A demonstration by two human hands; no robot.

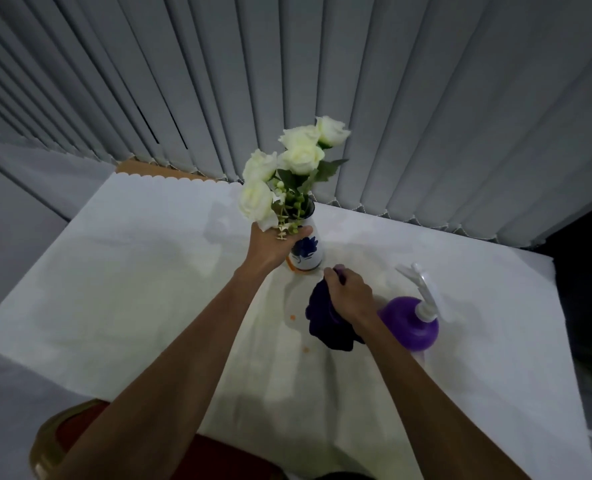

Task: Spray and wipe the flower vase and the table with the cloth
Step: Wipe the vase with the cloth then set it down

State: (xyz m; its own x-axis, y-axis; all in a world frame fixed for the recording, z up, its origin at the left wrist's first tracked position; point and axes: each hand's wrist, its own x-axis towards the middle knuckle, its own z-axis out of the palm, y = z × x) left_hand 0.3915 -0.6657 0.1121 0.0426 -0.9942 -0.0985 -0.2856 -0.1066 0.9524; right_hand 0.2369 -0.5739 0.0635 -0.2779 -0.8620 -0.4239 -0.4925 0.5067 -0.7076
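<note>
The step in hand looks like wiping the vase (305, 251), with the table (132, 271) yet to be done. The left hand (274, 245) is wrapped around the vase's upper body just under the neck, thumb across the front and fingers curled behind it, so it is clamped on the vase. The vase stands roughly upright, near the far edge of the table; whether its base rests on the cloth-covered top or is lifted a little I cannot tell. Its long axis runs up and down, leaning slightly away from the camera, mouth pointing up, and the flowers (287, 168) spread above and to the left of the mouth. The blue flower motif on its body faces the camera. The right hand (348, 294) sits just right of and nearer than the vase's foot, fingers closed together around a bunched dark cloth (325, 323), which hangs down from the fist toward the tabletop; hand and vase are close but apart. The sprayer (412, 317) stands to the right of the vase, beyond the right hand, untouched, its nozzle pointing back toward the vase. By my reading, the next move calls for bringing the cloth up against the vase body while the left hand steadies or turns it, taking care that the top-heavy flowers do not tip it. Small orange specks lie on the table nearer than the vase
</note>
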